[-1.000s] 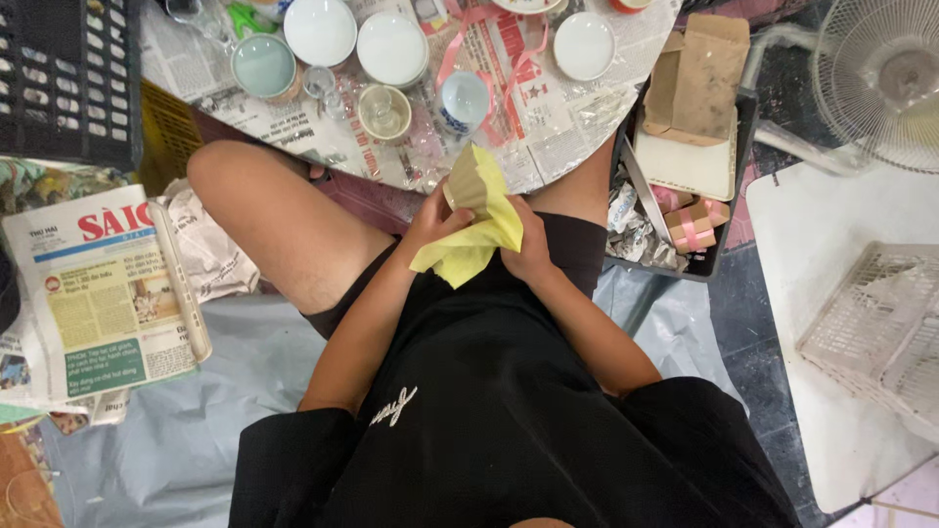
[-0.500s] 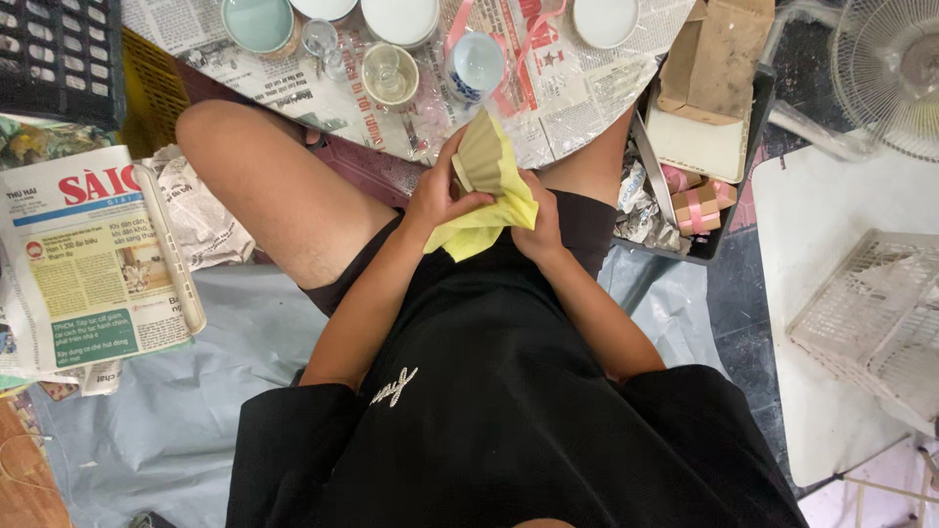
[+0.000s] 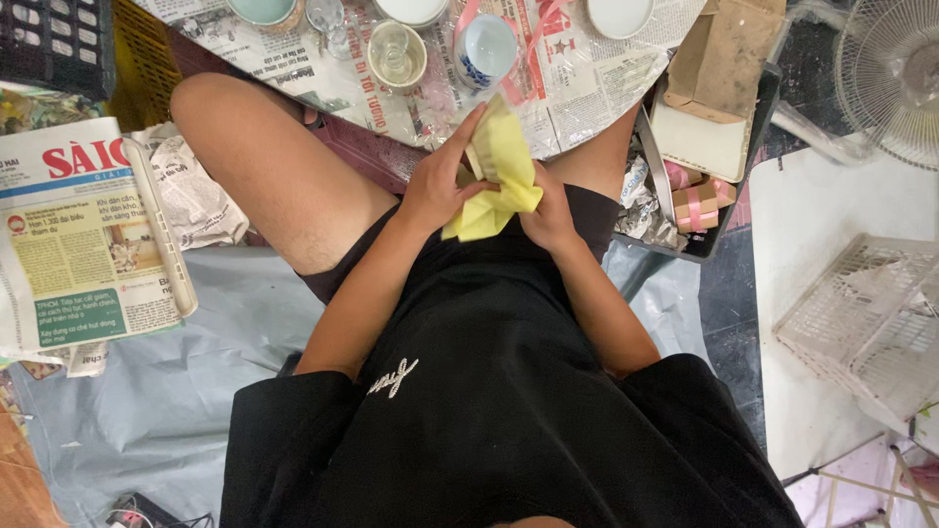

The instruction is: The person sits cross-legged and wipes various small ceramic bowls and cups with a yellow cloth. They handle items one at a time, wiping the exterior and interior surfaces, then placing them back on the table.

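Observation:
I sit with both hands over my lap, at the edge of a low table spread with newspaper [image 3: 577, 88]. My left hand [image 3: 438, 184] and my right hand [image 3: 550, 217] both grip a crumpled yellow cloth [image 3: 501, 164]. The left fingers reach up along the cloth's left side. The right hand holds its lower right part. A small pale thing shows inside the folds beside the left fingers, mostly hidden. What it is I cannot tell.
On the table stand a glass cup [image 3: 396, 54], a blue-and-white cup [image 3: 486, 49] and several bowls. At right are a tray [image 3: 763, 117] with a cardboard box [image 3: 729, 49] and small ribboned boxes [image 3: 694, 200], a fan [image 3: 895, 68] and a white wire basket [image 3: 871, 323]. Newspapers [image 3: 78, 235] lie at left.
The view has tilted down a little. My hands have kept hold of the yellow cloth and shifted it between the fingers, the cloth now bunched higher above the right hand.

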